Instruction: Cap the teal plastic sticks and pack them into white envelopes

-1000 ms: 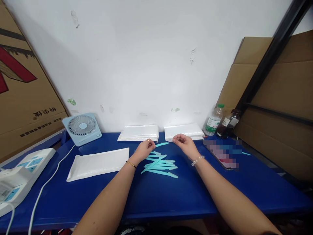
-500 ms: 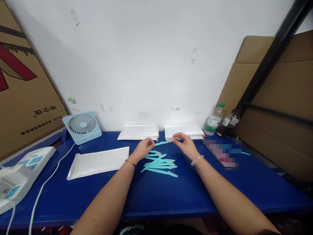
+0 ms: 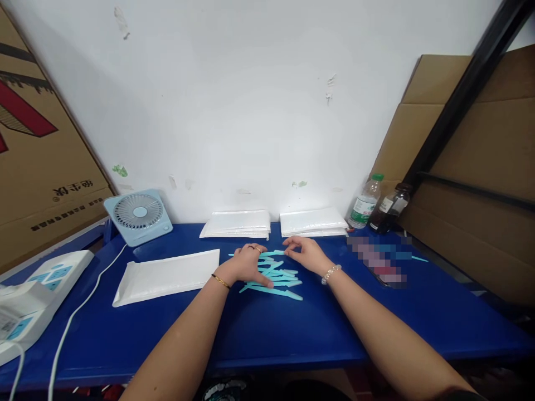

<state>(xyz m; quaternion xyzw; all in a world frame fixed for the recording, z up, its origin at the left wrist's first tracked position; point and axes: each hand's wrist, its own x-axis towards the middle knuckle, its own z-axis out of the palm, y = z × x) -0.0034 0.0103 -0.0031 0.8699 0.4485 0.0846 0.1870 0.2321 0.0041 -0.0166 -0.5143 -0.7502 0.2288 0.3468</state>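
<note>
Several thin turquoise plastic tools (image 3: 288, 294) lie in a loose, overlapping pile at the middle of the blue table (image 3: 292, 334). Over the left side of this pile is my left hand (image 3: 249, 264), thumb and fingers spread apart, the thumb tip at the tools. My right hand (image 3: 304, 254) is at the pile's upper right, its thumb and fingertips closed at the end of the topmost turquoise tool (image 3: 273, 253). A white padded envelope (image 3: 167, 277) lies flat to the left of my left hand.
Two stacks of white envelopes (image 3: 238, 223) (image 3: 311, 221) lie by the wall. A blue fan (image 3: 140, 214) and a white power strip (image 3: 54, 284) with cables are on the left. Two bottles (image 3: 365, 206) (image 3: 389, 211) and a blurred phone (image 3: 380, 267) are on the right.
My left hand has let go of the turquoise tool and opened lower over the pile. My right hand has shifted left and down to that tool's end, which now lies at the top of the pile.
</note>
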